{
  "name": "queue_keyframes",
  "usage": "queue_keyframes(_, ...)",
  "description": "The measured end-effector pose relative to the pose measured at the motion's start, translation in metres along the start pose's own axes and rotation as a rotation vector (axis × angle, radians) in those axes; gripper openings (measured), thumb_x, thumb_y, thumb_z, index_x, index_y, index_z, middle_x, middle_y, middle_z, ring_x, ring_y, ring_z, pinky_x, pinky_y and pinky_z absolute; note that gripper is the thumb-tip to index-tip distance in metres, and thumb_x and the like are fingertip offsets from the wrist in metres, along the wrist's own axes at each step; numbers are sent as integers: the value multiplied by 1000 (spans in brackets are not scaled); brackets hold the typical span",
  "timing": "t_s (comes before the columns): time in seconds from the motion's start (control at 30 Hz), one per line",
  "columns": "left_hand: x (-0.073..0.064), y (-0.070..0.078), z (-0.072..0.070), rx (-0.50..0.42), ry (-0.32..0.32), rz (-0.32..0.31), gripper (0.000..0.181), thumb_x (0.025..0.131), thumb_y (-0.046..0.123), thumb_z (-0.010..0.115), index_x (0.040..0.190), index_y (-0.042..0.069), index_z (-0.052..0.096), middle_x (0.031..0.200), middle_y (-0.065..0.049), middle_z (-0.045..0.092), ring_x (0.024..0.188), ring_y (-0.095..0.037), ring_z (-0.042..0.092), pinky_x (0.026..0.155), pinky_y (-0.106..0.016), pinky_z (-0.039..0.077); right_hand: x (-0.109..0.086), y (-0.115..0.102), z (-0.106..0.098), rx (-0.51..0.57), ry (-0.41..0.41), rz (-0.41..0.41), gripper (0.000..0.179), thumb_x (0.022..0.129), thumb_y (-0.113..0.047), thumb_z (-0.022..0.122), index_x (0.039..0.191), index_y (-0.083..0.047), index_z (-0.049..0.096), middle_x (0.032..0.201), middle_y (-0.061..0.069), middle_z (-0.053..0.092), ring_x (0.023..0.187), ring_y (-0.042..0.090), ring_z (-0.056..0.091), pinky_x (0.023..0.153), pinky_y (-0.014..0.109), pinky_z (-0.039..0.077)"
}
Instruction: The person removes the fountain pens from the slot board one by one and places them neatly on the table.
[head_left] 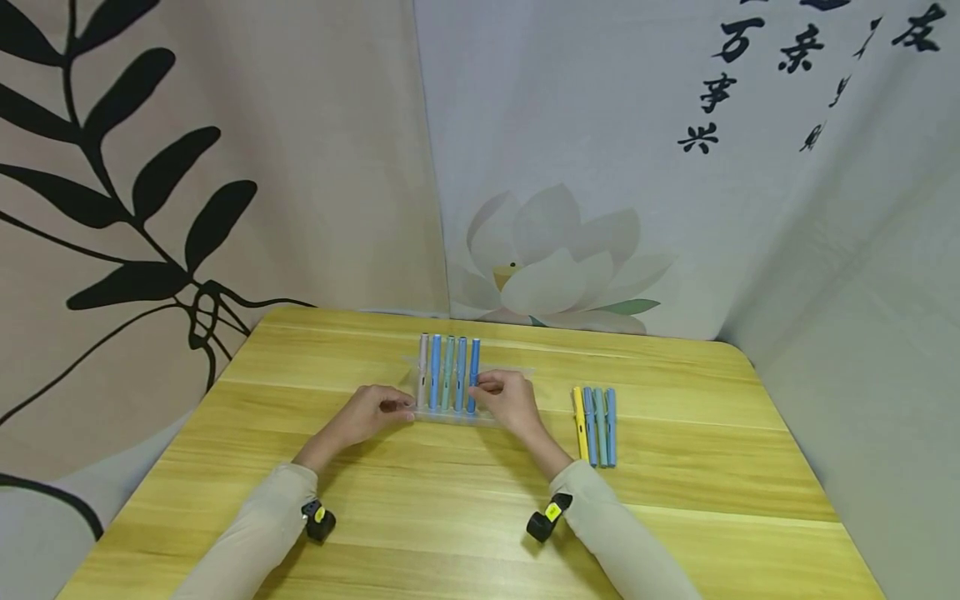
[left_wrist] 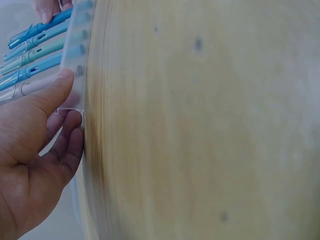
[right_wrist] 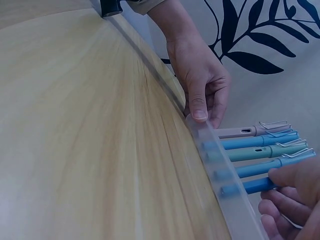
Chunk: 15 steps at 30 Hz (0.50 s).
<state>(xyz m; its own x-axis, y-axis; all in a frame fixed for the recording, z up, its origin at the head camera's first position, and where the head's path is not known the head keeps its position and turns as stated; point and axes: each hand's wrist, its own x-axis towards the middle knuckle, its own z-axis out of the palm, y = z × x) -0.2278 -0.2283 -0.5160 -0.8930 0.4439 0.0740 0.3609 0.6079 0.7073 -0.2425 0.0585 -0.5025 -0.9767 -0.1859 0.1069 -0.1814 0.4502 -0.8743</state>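
A clear plastic pen rack (head_left: 486, 419) stands near the middle of the table, holding several capped pens side by side. From the left end they run as a pale pinkish pen (head_left: 422, 371), a blue pen (head_left: 435, 372), a green pen (head_left: 447, 372) and another blue pen (head_left: 461, 374). My left hand (head_left: 375, 408) pinches the rack's left end, thumb on its front edge in the left wrist view. At the right of the row, my right hand (head_left: 512, 402) grips a darker blue pen (right_wrist: 252, 186), whose lower end is inside the rack.
To the right of the rack, a yellow pen (head_left: 581, 423) lies beside several blue and green pens (head_left: 600, 427) in a close row. The wooden table (head_left: 420, 517) ends at a printed curtain (head_left: 352, 167) behind. Each sleeve carries a black wrist camera (head_left: 320, 522).
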Motion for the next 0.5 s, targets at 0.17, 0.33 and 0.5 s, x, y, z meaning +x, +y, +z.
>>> queue_keyframes(0.17, 1, 0, 0, -1, 1, -13, 26, 95, 23, 75, 115, 7, 77, 95, 2, 72, 79, -11, 59, 71, -26, 52, -1, -1, 1, -19, 2, 3, 23, 93, -20, 77, 109, -4, 77, 99, 8, 77, 89, 20, 72, 74, 33, 59)
queue_keyframes(0.33, 1, 0, 0, 2, 6, -14, 25, 94, 21, 75, 115, 7, 77, 97, 0, 73, 80, -11, 60, 71, -26, 53, -2, -2, 0, -17, 4, -4, 21, 94, -21, 76, 109, -5, 77, 100, 8, 77, 91, 20, 73, 75, 34, 60)
queue_keyframes(0.5, 1, 0, 1, 11, 11, -2, 26, 94, 21, 75, 115, 6, 77, 98, 0, 73, 80, -10, 60, 71, -26, 53, -3, -6, -2, -4, 8, -32, 20, 94, -19, 76, 108, -5, 78, 100, 7, 77, 90, 19, 73, 75, 33, 60)
